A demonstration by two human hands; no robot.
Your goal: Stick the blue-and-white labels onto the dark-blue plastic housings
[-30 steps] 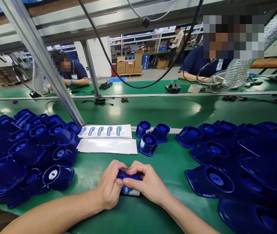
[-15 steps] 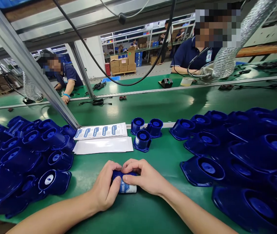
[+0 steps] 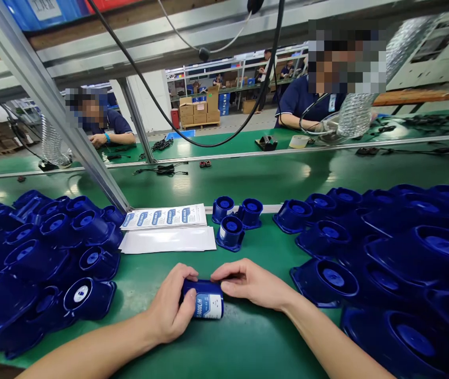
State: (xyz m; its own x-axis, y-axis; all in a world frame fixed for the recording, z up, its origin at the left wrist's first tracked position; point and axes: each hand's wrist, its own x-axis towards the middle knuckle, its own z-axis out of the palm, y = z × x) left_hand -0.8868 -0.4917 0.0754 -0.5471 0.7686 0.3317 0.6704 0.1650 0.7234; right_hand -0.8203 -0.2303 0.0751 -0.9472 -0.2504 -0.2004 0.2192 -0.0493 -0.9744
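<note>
A small blue plastic part with a white label (image 3: 204, 301) lies on its side on the green bench top (image 3: 216, 342), close to me. My left hand (image 3: 171, 305) is wrapped round its left end, thumb pressed on the label. My right hand (image 3: 253, 284) rests on its right end, fingers curled over the top edge. Two strips of labels lie just beyond: a printed sheet (image 3: 165, 217) and a blank white backing sheet (image 3: 169, 239). Three small blue parts (image 3: 235, 218) stand behind the hands.
Piles of blue plastic housings fill the bench on the left (image 3: 38, 252) and on the right (image 3: 386, 252). A slanted metal frame post (image 3: 70, 131) rises at the left. Across the conveyor (image 3: 248, 176) two people sit at another bench. A black cable (image 3: 192, 137) hangs overhead.
My right hand has slid to the right off the part, so the white label shows in full. The part has turned a little between my hands.
</note>
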